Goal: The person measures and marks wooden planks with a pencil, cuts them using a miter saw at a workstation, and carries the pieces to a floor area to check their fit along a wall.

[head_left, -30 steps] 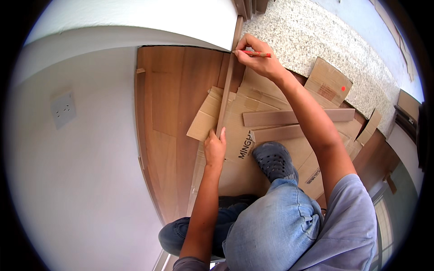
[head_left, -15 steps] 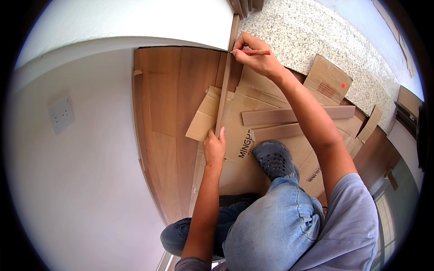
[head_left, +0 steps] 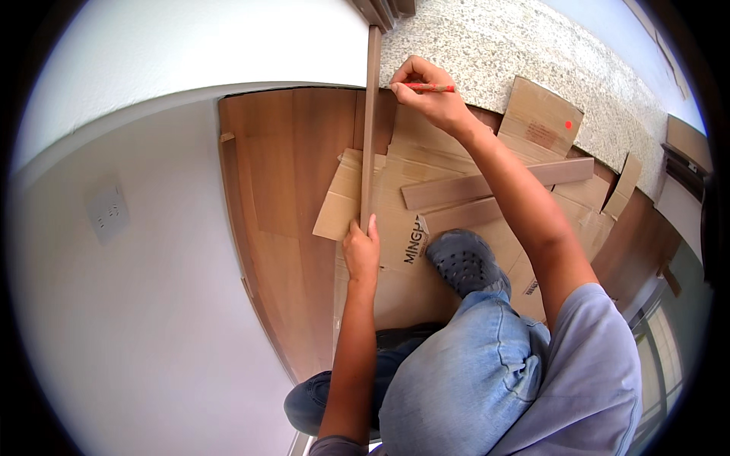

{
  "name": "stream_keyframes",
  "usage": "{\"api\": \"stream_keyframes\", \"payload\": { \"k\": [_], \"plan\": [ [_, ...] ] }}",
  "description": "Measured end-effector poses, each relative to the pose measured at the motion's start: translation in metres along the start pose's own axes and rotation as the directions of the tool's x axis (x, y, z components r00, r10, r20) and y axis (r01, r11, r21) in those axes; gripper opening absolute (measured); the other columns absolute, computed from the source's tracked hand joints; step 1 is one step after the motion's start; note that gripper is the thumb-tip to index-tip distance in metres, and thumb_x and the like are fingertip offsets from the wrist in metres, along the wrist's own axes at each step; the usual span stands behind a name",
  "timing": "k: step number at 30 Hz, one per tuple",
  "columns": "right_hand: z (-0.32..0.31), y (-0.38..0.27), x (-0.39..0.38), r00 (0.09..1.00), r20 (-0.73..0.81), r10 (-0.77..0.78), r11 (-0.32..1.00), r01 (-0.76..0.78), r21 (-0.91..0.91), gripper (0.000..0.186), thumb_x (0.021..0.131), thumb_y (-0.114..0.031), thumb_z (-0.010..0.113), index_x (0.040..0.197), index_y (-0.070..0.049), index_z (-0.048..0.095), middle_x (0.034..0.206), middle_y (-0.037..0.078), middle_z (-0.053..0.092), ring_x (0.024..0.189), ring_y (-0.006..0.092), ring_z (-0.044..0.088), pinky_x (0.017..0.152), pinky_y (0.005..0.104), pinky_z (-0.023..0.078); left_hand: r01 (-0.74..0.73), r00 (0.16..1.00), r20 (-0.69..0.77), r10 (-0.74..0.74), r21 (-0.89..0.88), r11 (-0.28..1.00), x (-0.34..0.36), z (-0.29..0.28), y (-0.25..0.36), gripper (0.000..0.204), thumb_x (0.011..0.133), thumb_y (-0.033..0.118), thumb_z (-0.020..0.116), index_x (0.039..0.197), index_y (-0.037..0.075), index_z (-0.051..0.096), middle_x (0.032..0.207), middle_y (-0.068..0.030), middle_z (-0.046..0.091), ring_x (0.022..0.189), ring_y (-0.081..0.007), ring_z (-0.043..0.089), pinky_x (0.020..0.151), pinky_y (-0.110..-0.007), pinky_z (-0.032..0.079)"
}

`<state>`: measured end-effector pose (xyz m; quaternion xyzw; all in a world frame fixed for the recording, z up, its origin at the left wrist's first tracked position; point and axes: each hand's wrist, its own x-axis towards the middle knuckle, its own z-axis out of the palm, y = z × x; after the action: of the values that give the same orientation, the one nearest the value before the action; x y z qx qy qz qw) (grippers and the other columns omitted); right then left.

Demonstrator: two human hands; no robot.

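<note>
A long narrow wooden strip [head_left: 369,129] lies on the floor, running from the flattened cardboard [head_left: 411,205] up to the white wall. My left hand [head_left: 362,249] presses down on its near end, fingers flat on the strip. My right hand [head_left: 430,90] holds a red pencil [head_left: 430,87] with its tip against the strip's far part, close to the speckled stone floor [head_left: 487,45]. My knee in blue jeans [head_left: 471,372] and a grey perforated shoe [head_left: 464,262] rest on the cardboard.
Brown wood flooring [head_left: 281,205] meets white walls, one bearing a wall socket [head_left: 106,213]. Two more wooden strips [head_left: 487,186] lie across the cardboard. A loose cardboard piece [head_left: 540,118] sits on the stone floor. A dark frame [head_left: 684,163] stands at the right.
My right hand with the pencil has slid a little toward me along the strip. The left hand stays pressed on the near end.
</note>
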<state>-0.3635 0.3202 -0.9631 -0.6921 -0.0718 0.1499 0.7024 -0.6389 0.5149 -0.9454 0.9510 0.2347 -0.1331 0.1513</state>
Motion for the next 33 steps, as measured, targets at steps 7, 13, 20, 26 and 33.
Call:
{"api": "stream_keyframes", "payload": {
  "k": [7,13,20,26,33],
  "plan": [
    [0.005,0.016,-0.023,0.879,-0.031,-0.476,0.767,0.398,-0.503,0.014,0.086,-0.010,0.073,0.099,-0.008,0.068,0.084,0.007,0.068,0.081,0.0265,0.064,0.079,0.0385,0.052,0.026,1.000,0.011,-0.026,-0.032,0.999,-0.001,-0.001,0.004,0.054,0.102,0.043,0.060,0.112,-0.010,0.064,0.094,-0.0328,0.070,0.090,-0.0510,0.068,0.078,-0.055,0.055],
    [0.010,0.024,-0.008,0.901,-0.034,-0.433,0.759,0.344,-0.552,0.015,0.085,-0.018,0.073,0.090,-0.010,0.061,0.078,0.007,0.065,0.078,0.0282,0.066,0.071,0.0416,0.054,0.025,1.000,0.015,-0.025,-0.033,0.999,0.000,-0.002,0.003,0.055,0.102,0.043,0.060,0.114,-0.011,0.064,0.095,-0.0334,0.070,0.090,-0.0514,0.068,0.079,-0.055,0.055],
    [0.010,0.027,-0.007,0.891,-0.018,-0.454,0.743,0.367,-0.559,0.015,0.086,-0.017,0.073,0.091,-0.010,0.061,0.079,0.007,0.065,0.077,0.0276,0.066,0.069,0.0404,0.053,0.031,0.999,0.017,-0.030,-0.051,0.998,-0.001,-0.002,0.005,0.055,0.102,0.041,0.062,0.115,-0.012,0.063,0.095,-0.0341,0.070,0.090,-0.0513,0.068,0.079,-0.055,0.055],
    [0.008,0.027,-0.009,0.889,-0.030,-0.457,0.767,0.377,-0.520,0.014,0.086,-0.012,0.073,0.092,-0.008,0.062,0.080,0.008,0.065,0.075,0.0270,0.066,0.068,0.0386,0.053,0.043,0.999,0.031,-0.042,-0.052,0.998,-0.001,0.001,0.001,0.055,0.102,0.040,0.062,0.114,-0.013,0.063,0.094,-0.0342,0.070,0.089,-0.0509,0.069,0.079,-0.055,0.055],
    [0.008,0.026,-0.010,0.903,-0.024,-0.430,0.763,0.349,-0.545,0.013,0.087,-0.014,0.073,0.092,-0.008,0.062,0.081,0.007,0.065,0.077,0.0265,0.066,0.070,0.0387,0.053,0.084,0.995,0.061,-0.080,-0.054,0.995,0.000,-0.001,0.004,0.039,0.102,0.031,0.064,0.110,-0.007,0.067,0.095,-0.0293,0.072,0.090,-0.0472,0.070,0.077,-0.053,0.055]
  ]
}}
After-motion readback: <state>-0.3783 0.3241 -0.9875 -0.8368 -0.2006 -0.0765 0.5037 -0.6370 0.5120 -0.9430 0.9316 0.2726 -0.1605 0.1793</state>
